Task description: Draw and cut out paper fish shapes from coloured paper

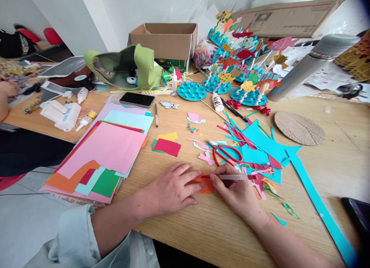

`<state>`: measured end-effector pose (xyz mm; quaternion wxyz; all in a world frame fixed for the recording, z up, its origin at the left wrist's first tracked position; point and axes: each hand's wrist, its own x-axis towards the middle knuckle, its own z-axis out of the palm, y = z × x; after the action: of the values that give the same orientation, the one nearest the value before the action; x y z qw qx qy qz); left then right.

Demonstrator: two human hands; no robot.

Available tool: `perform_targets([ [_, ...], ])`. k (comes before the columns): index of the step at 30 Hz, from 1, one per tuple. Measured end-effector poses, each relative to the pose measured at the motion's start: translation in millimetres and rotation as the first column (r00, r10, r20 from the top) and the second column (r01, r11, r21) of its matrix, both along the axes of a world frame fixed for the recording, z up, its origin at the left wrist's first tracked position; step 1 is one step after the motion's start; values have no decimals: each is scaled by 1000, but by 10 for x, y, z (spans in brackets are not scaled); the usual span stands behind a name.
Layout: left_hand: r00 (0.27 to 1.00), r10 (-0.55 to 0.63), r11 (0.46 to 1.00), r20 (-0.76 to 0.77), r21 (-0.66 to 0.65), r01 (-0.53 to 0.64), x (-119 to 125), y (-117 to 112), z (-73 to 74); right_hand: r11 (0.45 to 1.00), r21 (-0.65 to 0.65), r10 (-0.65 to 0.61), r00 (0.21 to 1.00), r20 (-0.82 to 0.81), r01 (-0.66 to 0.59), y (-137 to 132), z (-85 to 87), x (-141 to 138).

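Note:
My left hand [176,189] lies flat with its fingers spread, the fingertips pressing on a small piece of orange paper [206,186]. Faint drawn lines show on that paper. Between the fingers of my right hand [238,193] is a pen [234,177] with a pale see-through barrel and a red tip end, which rests at the orange paper's upper edge. Just beyond my right hand lie red-handled scissors [228,154], partly over paper scraps. Pink scraps [206,157] sit near the blades. Small red, yellow and green paper pieces [167,146] lie beyond my left hand.
Stacked coloured paper [106,144] lies at left, with a phone [137,99] behind it. Blue offcuts [260,144], a cardboard oval [299,127] and a steel flask [312,67] are at right. Paper fish on blue bases [192,91] and a cardboard box [164,41] stand behind.

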<state>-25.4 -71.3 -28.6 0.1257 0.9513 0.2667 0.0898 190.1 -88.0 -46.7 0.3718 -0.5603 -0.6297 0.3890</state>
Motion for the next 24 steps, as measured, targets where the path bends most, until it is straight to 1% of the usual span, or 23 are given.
perform_targets([
  [10,1000,-1,1000,-5,3,1,0,0,-10,1000,-2,-2,1000,2,2,-3,-15,5],
  [16,1000,-6,1000,-1,5,6,1,6,-9,1000,12,0,999,45,-1,-5,12,2],
  [24,1000,-1,1000,0,8,1,2,3,-8,1000,9,1,998,55,-1,5,28,-8],
])
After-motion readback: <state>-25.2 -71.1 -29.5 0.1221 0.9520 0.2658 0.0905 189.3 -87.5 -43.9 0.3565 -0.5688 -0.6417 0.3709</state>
